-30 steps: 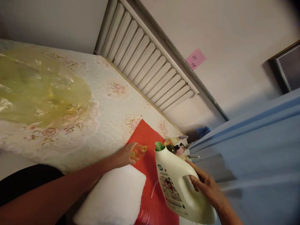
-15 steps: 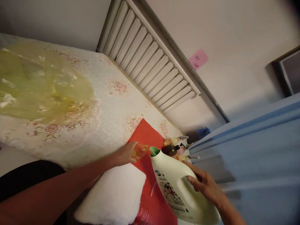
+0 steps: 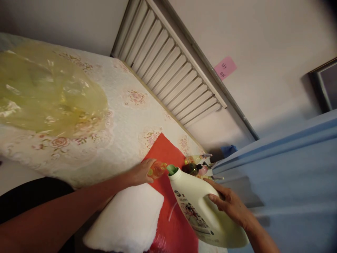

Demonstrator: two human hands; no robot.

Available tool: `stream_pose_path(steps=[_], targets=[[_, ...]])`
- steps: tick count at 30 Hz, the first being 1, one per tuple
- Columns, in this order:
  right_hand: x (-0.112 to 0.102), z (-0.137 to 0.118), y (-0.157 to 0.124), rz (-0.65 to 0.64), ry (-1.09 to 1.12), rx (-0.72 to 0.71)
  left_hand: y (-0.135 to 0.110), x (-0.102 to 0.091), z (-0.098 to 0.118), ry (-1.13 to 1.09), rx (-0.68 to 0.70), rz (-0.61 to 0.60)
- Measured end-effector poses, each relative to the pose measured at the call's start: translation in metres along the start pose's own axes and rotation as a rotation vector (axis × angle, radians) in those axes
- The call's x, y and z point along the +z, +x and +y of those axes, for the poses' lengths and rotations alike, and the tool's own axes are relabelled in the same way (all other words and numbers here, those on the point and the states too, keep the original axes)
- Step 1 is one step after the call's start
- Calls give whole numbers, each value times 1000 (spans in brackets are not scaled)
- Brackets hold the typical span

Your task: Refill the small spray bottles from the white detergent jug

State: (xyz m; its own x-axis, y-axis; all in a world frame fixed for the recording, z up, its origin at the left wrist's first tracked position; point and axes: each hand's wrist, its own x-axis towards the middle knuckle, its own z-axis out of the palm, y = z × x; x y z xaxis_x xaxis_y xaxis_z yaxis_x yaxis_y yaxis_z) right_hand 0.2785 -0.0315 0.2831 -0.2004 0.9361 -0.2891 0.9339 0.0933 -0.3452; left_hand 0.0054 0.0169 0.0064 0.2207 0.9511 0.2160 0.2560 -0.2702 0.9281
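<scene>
My right hand (image 3: 228,202) grips the handle of a large pale green detergent jug (image 3: 200,211), which is tilted with its green spout toward the left. In my left hand (image 3: 142,172) is a small clear bottle (image 3: 158,169) with orange-yellow liquid, its neck pointing at the jug's spout. The bottle's mouth and the spout are very close; I cannot tell whether they touch. Both are above a red cloth (image 3: 163,151). A folded white towel (image 3: 129,219) lies below my left wrist.
Several pump bottles (image 3: 193,168) stand behind the jug, by the blue curtain (image 3: 295,175). A yellow plastic bag (image 3: 52,95) lies at left on the flowered tablecloth (image 3: 126,123). A white radiator (image 3: 171,66) runs along the wall, near a pink note (image 3: 225,67).
The jug's spout has shifted very slightly left, closer to the small bottle. Both hands keep their grips, and the view has moved a little.
</scene>
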Motion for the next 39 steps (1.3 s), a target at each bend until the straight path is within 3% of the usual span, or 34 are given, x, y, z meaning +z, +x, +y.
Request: stream_pose_path(steps=[9, 20, 39], targets=[[-5, 1, 4, 18, -50, -40, 1, -2, 2, 6, 10, -4], [-11, -4, 7, -70, -41, -27, 0, -3, 7, 9, 31, -6], [-20, -12, 10, -96, -113, -55, -2, -3, 8, 3, 47, -6]])
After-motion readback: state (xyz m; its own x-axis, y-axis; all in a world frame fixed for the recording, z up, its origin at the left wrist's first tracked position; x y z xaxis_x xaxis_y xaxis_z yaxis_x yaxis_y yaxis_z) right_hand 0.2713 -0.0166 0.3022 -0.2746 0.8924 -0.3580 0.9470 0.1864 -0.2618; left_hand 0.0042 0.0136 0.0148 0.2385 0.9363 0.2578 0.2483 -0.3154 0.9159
